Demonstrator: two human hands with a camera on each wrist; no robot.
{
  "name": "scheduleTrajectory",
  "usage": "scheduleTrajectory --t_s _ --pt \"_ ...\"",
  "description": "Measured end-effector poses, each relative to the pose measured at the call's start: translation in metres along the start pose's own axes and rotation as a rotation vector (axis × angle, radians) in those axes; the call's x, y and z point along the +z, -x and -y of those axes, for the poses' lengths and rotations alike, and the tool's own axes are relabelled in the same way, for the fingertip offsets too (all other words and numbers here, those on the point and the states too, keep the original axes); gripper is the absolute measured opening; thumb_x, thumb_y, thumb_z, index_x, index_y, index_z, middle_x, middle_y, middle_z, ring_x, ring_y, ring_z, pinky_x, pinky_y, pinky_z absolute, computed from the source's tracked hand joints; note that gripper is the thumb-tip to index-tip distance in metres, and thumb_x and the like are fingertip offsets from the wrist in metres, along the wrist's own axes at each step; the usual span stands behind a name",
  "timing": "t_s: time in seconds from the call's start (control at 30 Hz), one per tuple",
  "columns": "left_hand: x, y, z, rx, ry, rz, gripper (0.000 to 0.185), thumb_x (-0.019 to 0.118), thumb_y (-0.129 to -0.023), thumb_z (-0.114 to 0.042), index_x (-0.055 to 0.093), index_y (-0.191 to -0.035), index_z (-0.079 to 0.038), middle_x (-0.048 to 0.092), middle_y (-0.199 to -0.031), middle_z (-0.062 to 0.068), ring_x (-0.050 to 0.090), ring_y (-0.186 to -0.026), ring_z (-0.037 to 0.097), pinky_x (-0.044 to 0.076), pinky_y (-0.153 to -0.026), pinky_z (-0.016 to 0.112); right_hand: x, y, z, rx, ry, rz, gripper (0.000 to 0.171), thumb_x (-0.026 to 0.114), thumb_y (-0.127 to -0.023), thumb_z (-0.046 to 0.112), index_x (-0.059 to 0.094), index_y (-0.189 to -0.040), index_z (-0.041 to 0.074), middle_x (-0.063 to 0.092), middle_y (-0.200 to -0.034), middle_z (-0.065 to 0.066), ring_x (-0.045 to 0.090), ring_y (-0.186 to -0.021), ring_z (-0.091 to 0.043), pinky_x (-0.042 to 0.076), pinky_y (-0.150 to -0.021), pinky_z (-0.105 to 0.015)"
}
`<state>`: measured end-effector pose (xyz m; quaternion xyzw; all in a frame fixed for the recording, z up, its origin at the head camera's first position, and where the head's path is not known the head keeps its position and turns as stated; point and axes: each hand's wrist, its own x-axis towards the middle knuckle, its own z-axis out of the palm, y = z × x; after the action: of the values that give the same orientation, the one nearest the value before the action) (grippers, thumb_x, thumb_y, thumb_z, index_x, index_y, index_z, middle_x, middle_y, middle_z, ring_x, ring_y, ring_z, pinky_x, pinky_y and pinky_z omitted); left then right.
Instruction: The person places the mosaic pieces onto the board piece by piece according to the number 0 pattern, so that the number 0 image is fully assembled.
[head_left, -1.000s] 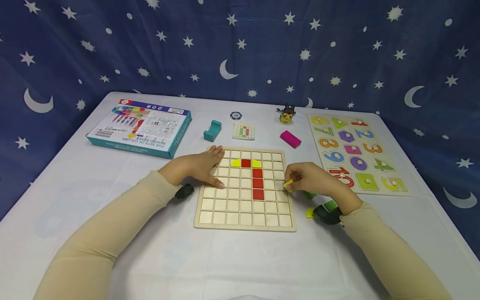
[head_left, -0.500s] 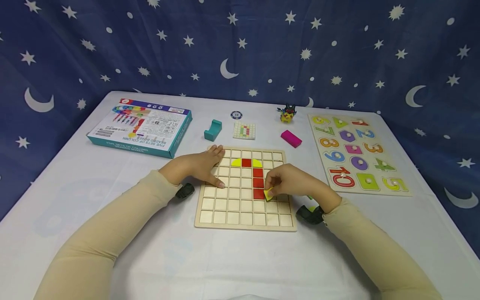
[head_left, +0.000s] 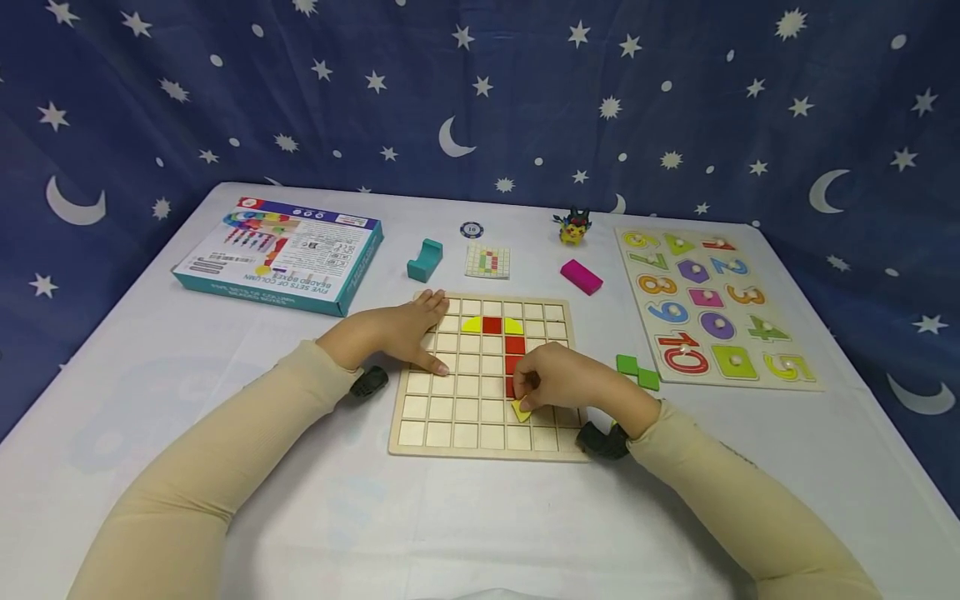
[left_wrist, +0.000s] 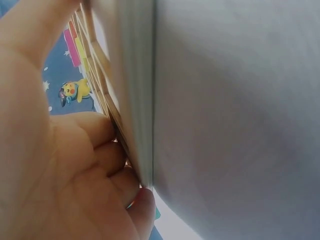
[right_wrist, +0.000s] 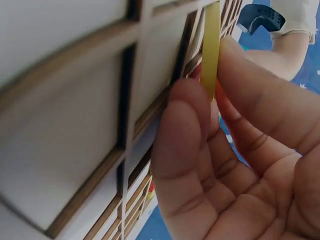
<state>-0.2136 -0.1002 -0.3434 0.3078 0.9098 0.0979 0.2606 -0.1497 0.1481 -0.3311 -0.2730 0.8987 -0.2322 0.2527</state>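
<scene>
Yellow tile (head_left: 521, 409) sits pinched between the thumb and forefinger of the right hand (head_left: 558, 383), its lower corner poking out just below the fingertips and tilted over a cell of the wooden grid board (head_left: 450, 437). From the right wrist view the tile (right_wrist: 210, 47) shows edge-on, clamped between the thumb (right_wrist: 182, 145) and the forefinger, with the grid cells right beside the fingertips. Just above those fingers, a column of red tiles (head_left: 514, 345) runs up the board to a red square flanked by two yellow quarter-round pieces (head_left: 472, 326).

Across the board from the right fingertips, the left hand (head_left: 397, 333) lies flat on the board's left edge, fingers straight and together, thumb resting on a cell lower down.

Behind the right knuckles, near the board's right edge, green pieces (head_left: 636, 369) lie on the white table (head_left: 225, 392). Beyond them is a number puzzle (head_left: 716, 304). Past the board's far edge lie a pink block (head_left: 581, 277), a small pattern card (head_left: 488, 261), a teal block (head_left: 424, 260), a small toy figure (head_left: 573, 227) and a printed box (head_left: 281, 254).
</scene>
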Motion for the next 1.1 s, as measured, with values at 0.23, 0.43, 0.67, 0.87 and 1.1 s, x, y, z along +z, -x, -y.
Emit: scheduleTrajectory --t_s 0.23,0.43,0.67,0.87,1.1 --pt "0.000 -0.001 0.000 0.001 0.003 -0.003 0.112 0.067 -0.075 -0.055 0.002 -0.146 0.004 -0.007 -0.153 0.019 -0.010 -0.141 0.034 0.004 -0.115 0.046 0.007 -0.003 0.006 0.028 0.010 0.009 0.016 0.074 -0.076 0.009 0.060 -0.071 0.013 0.048 -0.062 0.005 0.044 -0.062 -0.009 0.036 -0.057 -0.021" --pt "0.000 0.000 0.000 -0.002 0.005 -0.006 0.112 0.067 -0.075 -0.055 0.003 -0.146 0.003 -0.007 -0.153 0.019 -0.010 -0.141 0.034 0.005 -0.115 0.046 0.006 -0.001 0.007 0.005 0.013 0.005 0.012 0.073 -0.077 0.008 0.062 -0.073 0.012 0.051 -0.064 0.005 0.045 -0.064 -0.009 0.038 -0.058 -0.021" --pt "0.000 0.000 0.000 0.003 0.009 -0.007 0.113 0.067 -0.075 -0.055 0.003 -0.146 0.004 -0.007 -0.153 0.019 -0.010 -0.141 0.034 0.004 -0.115 0.046 -0.012 0.015 -0.012 0.007 0.015 -0.053 0.004 0.071 -0.079 0.009 0.068 -0.079 0.011 0.061 -0.073 0.005 0.050 -0.070 -0.010 0.043 -0.063 -0.023" --pt "0.000 0.001 0.000 0.010 0.000 -0.007 0.112 0.067 -0.076 -0.054 0.003 -0.145 0.005 -0.007 -0.153 0.021 -0.009 -0.141 0.035 0.004 -0.115 0.046 -0.032 0.045 -0.038 0.104 0.020 -0.075 0.007 0.071 -0.078 0.006 0.070 -0.084 0.007 0.065 -0.076 0.003 0.053 -0.070 -0.011 0.046 -0.063 -0.025" --pt "0.000 0.002 -0.001 0.017 0.002 -0.015 0.112 0.068 -0.076 -0.054 0.004 -0.145 0.006 -0.006 -0.152 0.021 -0.008 -0.141 0.035 0.004 -0.115 0.046 -0.036 0.077 -0.067 0.200 -0.021 -0.135 0.012 0.074 -0.075 0.007 0.070 -0.087 0.006 0.066 -0.081 0.000 0.055 -0.073 -0.014 0.048 -0.066 -0.027"
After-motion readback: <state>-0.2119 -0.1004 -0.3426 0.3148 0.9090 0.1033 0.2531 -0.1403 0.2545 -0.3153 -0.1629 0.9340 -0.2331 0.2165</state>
